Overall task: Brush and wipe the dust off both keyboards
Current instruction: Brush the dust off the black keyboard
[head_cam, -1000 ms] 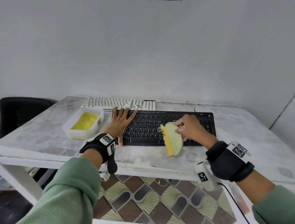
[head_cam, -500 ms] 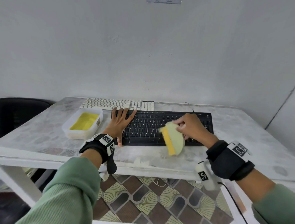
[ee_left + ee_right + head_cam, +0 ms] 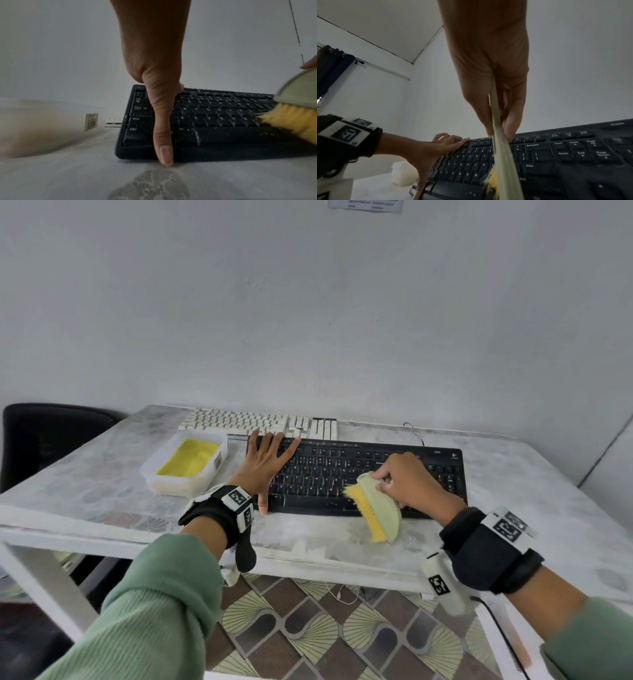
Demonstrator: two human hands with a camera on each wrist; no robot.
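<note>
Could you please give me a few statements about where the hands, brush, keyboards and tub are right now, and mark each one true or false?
1. The right hand grips the brush. True.
2. The brush bristles are on the white keyboard. False: they touch the black keyboard near its front edge.
3. The left hand lies flat with spread fingers on the black keyboard's left end. True.
4. The plastic tub with the yellow cloth sits to the right of the black keyboard. False: it sits to its left.
5. The white keyboard lies behind the black one, nearer the wall. True.
</note>
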